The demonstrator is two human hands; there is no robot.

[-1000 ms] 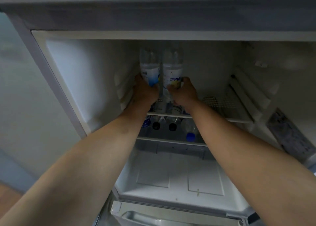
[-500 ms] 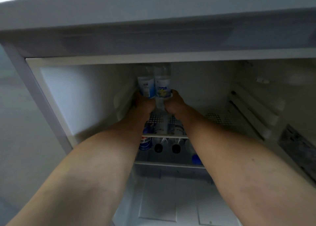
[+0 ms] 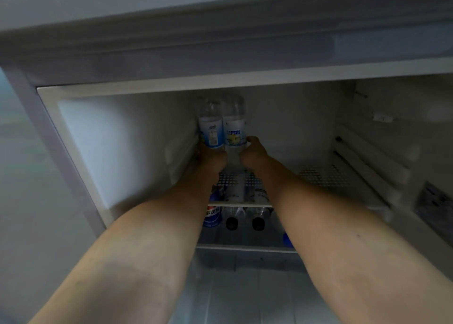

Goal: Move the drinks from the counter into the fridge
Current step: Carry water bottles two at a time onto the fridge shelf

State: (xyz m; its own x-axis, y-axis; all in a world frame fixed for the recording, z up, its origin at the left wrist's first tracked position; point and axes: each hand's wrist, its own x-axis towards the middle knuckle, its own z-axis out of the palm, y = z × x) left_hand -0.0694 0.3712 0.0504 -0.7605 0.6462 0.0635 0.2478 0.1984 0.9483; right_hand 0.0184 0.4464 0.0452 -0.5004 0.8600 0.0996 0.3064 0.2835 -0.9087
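The fridge (image 3: 117, 152) stands open before me, and both my arms reach deep into it toward twelve o'clock. The perforated upper shelf (image 3: 326, 176) carries the two bottles I am placing at its back left. The risk, as I judge it: these are tall, narrow bottles pressed side by side, so if I let go unevenly or catch one as I withdraw, it could tip over and roll on the shelf. More drinks lie on the shelf below, a cola can (image 3: 212, 215) and dark-capped bottles (image 3: 257, 215), at six o'clock of my hands. My left hand (image 3: 212, 158) is closed around the base of the blue-labelled water bottle (image 3: 210, 130). My right hand (image 3: 252, 153) is wrapped around the yellow-labelled water bottle (image 3: 235, 130), which touches the first.
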